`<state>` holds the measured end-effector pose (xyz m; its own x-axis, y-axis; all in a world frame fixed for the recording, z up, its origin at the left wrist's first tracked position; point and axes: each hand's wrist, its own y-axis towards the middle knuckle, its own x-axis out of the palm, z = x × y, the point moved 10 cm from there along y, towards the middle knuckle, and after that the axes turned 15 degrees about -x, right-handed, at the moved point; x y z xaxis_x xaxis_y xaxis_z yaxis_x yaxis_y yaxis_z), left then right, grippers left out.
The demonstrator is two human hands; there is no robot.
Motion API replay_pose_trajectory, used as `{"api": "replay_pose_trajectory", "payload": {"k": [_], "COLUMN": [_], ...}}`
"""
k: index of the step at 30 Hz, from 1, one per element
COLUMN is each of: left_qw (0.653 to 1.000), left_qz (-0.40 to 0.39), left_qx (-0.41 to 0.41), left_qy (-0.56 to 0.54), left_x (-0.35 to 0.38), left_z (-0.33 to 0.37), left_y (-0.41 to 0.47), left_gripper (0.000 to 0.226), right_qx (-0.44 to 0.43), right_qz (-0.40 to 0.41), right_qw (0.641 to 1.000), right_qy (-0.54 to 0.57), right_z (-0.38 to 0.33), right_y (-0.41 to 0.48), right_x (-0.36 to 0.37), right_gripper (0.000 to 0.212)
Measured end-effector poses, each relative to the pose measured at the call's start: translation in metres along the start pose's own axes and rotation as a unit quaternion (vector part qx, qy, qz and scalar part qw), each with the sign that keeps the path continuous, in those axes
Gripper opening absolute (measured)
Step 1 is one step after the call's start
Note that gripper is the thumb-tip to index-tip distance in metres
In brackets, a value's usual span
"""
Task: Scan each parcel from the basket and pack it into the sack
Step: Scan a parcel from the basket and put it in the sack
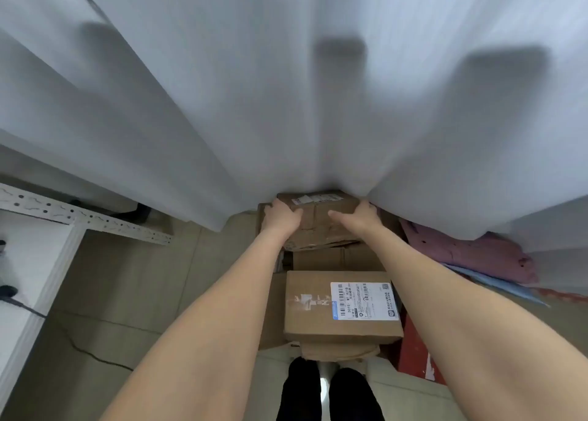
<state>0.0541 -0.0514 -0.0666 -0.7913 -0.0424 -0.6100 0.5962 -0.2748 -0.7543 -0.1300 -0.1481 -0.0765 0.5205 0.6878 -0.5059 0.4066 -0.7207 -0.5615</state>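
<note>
Gripping the upper parcel [321,226] by its sides, left hand [281,218] and right hand [359,218] each have a grip closed on it, atop stacked cartons beneath white fabric [286,102]. Its label strip [310,199] is illegible. The nearer parcel [311,319] carries a shipping label [364,300] with barcodes and "501E".

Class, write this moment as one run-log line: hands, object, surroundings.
left hand: holds far parcel | right hand: holds same | white fabric: overhangs parcel | labelled box: nearer, untouched

Upper carton [318,221]: brown cardboard, matt, creased. Lower carton [318,322]: brown cardboard, matt, smoother; label [364,301]: white paper, slight sheen. Curtain [286,102]: thin white cloth, translucent. Shelf rail [86,217]: white-painted metal, perforated. Bundle [471,252]: pink cloth, crumpled
</note>
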Motion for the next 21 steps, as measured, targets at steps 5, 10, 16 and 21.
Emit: {"api": "replay_pose_trajectory", "payload": {"k": [5, 10, 16, 21], "left_qw": [0.992, 0.973, 0.93, 0.923], "left_qz": [-0.037, -0.103, -0.138, -0.094], "left_qx": [-0.069, -0.094, -0.151, -0.143], "left_qy": [-0.103, -0.182, -0.307, -0.344], "left_x": [0.018, 0.037, 0.025, -0.016], "left_z": [-0.012, -0.02, -0.028, -0.03], "left_y": [0.031, 0.042, 0.019, -0.018], "left_gripper": [0.075, 0.068, 0.075, 0.06], "right_qx": [0.021, 0.031, 0.047, 0.076], "right_qz": [0.02, 0.027, 0.093, 0.085], "right_qw": [0.998, 0.992, 0.971, 0.969], "right_qy": [0.063, 0.119, 0.215, 0.217], "right_z": [0.015, 0.026, 0.013, -0.011], "right_y": [0.035, 0.047, 0.027, -0.007], "right_x": [0.009, 0.014, -0.002, -0.018], "right_gripper": [0.102, 0.09, 0.078, 0.062]}}
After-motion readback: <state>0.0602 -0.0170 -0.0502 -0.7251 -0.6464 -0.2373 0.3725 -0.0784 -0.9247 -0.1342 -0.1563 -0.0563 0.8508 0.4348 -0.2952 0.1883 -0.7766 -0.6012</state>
